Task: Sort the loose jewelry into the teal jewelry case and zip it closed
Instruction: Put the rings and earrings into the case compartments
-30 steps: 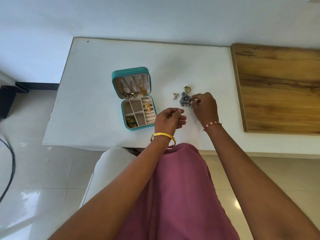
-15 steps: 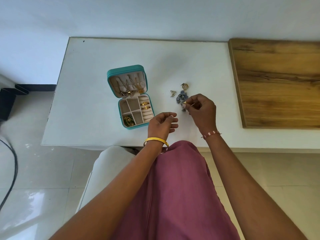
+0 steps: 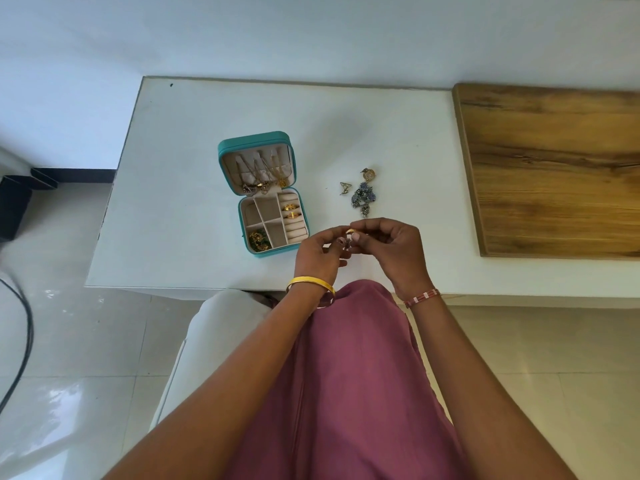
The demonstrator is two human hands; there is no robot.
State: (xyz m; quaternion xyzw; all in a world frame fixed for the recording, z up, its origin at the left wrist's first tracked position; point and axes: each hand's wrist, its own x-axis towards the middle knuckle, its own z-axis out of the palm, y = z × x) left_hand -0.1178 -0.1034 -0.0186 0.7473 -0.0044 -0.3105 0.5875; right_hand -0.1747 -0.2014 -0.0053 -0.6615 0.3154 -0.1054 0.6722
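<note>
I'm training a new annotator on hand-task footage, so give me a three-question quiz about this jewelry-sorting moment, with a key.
1. True or false: the teal jewelry case is zipped shut.
2. Multiple choice: where do the gold rings sit in the case? A) the lid, B) the ring rolls on the case's right side, C) the bottom-left compartment.
3. Short answer: what are the left hand and right hand doing?

Key
1. False: it lies open, lid tilted back, necklaces hanging in the lid.
2. B.
3. Both meet in front of the case, pinching a small gold piece between their fingertips; the loose jewelry lies on the white table beyond them.
</note>
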